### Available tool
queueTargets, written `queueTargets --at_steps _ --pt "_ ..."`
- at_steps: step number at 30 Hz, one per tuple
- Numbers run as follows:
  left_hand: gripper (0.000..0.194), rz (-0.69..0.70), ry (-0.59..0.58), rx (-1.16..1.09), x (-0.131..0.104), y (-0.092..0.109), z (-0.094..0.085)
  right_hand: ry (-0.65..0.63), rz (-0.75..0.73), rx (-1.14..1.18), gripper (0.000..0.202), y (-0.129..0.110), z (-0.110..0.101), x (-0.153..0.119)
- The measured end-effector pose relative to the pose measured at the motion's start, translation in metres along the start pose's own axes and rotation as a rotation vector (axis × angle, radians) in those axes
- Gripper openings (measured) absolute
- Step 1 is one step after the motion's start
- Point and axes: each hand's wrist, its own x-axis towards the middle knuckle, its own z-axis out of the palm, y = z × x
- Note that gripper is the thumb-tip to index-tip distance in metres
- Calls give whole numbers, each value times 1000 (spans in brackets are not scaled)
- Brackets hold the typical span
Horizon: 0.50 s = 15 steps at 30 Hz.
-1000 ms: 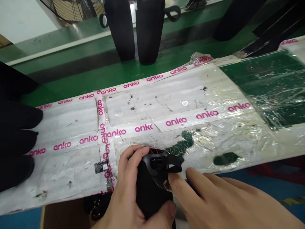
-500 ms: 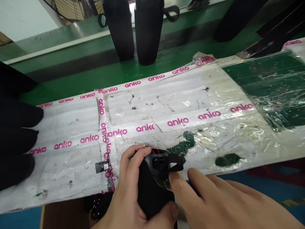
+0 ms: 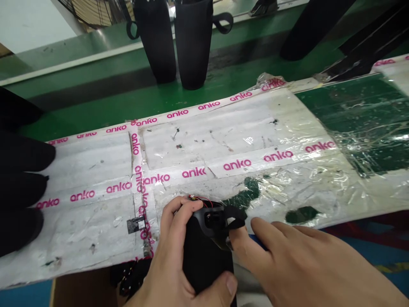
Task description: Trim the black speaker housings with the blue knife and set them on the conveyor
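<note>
My left hand (image 3: 174, 251) is wrapped round a black fabric-covered cylinder (image 3: 207, 260), its thumb across the near side and fingertips at the top rim. A dark plastic frame with an opening caps the upper end. Thin red wires (image 3: 204, 199) with a small white plug stick out beside my left fingertips. A black strap loop (image 3: 235, 215) stands off the frame's right side. My right hand (image 3: 297, 256) is closed beside it, one digit pressed at the frame just below the loop. A small shiny edge shows by that digit; whatever the curled right fingers hold is hidden.
The white-covered bench (image 3: 198, 140) bears pink "anko" tape and a small black label (image 3: 136, 224). Two black cylinders (image 3: 193, 47) with loops stand on the green surface behind. More black cylinders (image 3: 22, 189) lie at left. A cardboard box (image 3: 83, 288) with dark parts sits below the edge.
The view has shifted slightly. My right hand has moved a little against the frame and the strap loop bends slightly differently. My left hand keeps its hold on the cylinder.
</note>
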Motion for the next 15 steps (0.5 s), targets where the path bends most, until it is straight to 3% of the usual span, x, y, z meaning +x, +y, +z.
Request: queueTargets --at_steps 3,6,9,15 --pt "86 35 8 33 1 -1 0 25 11 56 75 4 5 4" --pt "87 94 -19 68 3 1 -2 -13 26 122 64 9 11 8" --pt "84 46 -54 69 3 4 -5 -56 -27 239 52 11 18 6" --pt "76 -40 -7 -32 0 8 -5 152 15 226 36 2 18 -11"
